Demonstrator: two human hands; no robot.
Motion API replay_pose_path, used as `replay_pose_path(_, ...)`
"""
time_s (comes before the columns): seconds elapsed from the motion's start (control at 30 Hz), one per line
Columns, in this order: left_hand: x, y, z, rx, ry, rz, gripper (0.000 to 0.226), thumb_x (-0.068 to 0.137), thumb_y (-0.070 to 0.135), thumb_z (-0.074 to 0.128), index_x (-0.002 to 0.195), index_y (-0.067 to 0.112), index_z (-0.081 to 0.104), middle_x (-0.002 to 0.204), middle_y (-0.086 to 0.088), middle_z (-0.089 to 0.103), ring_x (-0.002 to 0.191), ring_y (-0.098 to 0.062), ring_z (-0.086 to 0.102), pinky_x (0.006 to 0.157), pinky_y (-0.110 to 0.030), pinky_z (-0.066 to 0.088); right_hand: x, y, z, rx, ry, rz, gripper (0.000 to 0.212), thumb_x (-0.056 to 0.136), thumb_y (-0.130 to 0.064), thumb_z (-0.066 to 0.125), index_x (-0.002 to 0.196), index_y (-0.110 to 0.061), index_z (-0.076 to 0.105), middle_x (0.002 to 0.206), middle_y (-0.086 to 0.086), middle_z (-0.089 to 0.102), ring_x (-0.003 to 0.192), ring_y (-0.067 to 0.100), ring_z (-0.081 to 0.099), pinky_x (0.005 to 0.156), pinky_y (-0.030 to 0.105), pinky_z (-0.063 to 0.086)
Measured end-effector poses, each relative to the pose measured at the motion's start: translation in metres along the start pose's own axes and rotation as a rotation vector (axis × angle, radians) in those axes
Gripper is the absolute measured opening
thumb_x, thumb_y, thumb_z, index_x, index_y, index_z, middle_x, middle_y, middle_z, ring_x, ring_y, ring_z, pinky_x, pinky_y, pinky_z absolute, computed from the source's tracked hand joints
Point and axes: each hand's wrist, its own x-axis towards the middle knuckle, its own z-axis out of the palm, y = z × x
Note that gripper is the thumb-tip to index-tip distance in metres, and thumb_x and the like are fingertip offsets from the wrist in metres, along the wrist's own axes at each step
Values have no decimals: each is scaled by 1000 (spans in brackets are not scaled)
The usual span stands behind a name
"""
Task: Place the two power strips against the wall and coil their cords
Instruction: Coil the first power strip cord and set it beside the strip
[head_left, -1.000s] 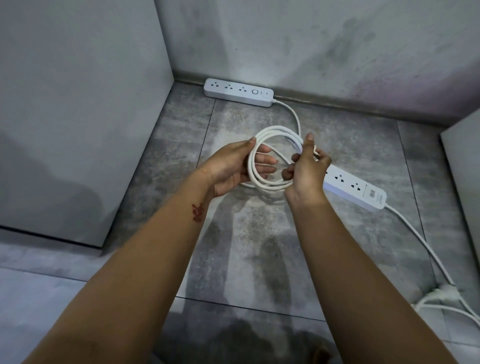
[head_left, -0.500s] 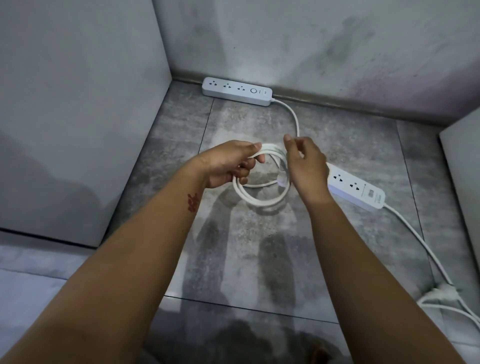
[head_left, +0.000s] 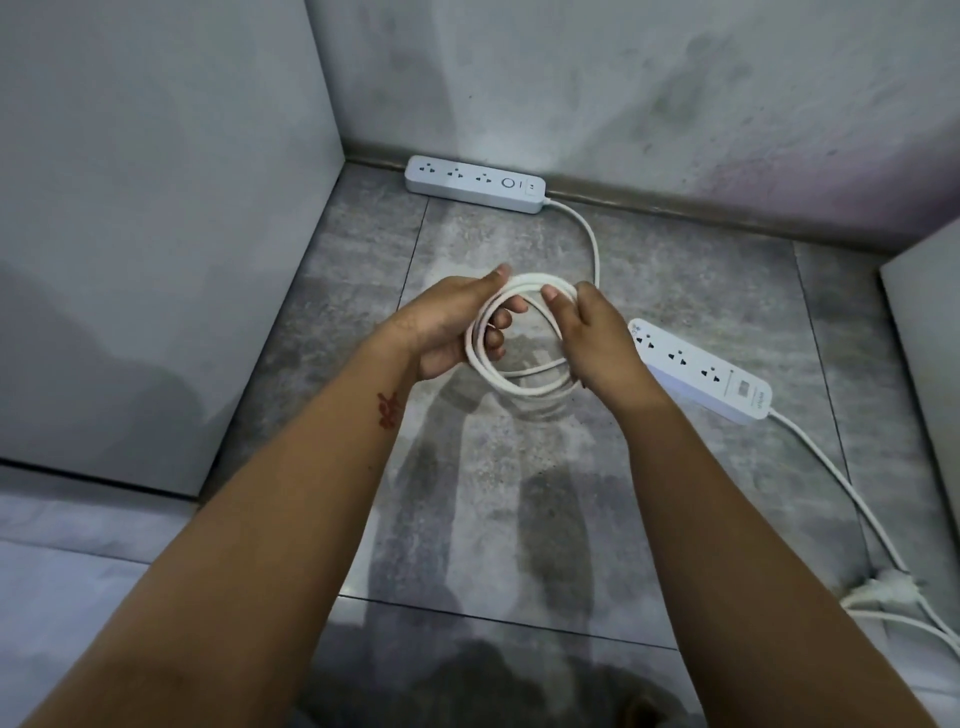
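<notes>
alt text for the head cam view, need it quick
Both bare hands, left hand and right hand, hold a coiled white cord above a grey tiled floor. Its white power strip lies against the grey back wall; a second white power strip lies out on the floor, cord uncoiled.

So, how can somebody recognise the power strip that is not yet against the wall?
Start at the back wall, then come down the tiled floor past the person's right hand. The second power strip lies diagonally there, in open floor, unlike the first power strip, flush along the wall.
</notes>
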Motion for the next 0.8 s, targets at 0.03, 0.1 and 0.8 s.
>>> replay_pose_path(0.03, 0, -1, -2, -17, 7, -7, 49, 100, 47, 42, 85, 6, 66, 61, -1, 54, 54, -16, 54, 68, -33, 52, 1, 1, 1, 47, 58, 18, 33, 101, -43, 43, 87, -14, 45, 70, -2, 45, 65, 17, 47, 64, 36, 39)
replay_pose_path(0.1, -1, -5, -5, 11, 16, -23, 53, 99, 52, 41, 82, 8, 66, 67, -5, 63, 67, -21, 64, 74, -33, 55, 3, 5, 1, 154, 140, 60, 34, 101, -44, 43, 82, -16, 42, 68, -2, 42, 65, 17, 45, 66, 38, 39)
replay_pose_path(0.8, 0, -3, -3, -165, 80, -73, 39, 101, 39, 47, 69, 17, 45, 51, 8, 25, 37, -5, 17, 34, -17, 21, 5, 20, -24, -10, -153, 288, 58, 79, -68, 29, 88, -26, 68, 116, 4, 62, 115, 26, 50, 110, 46, 28)
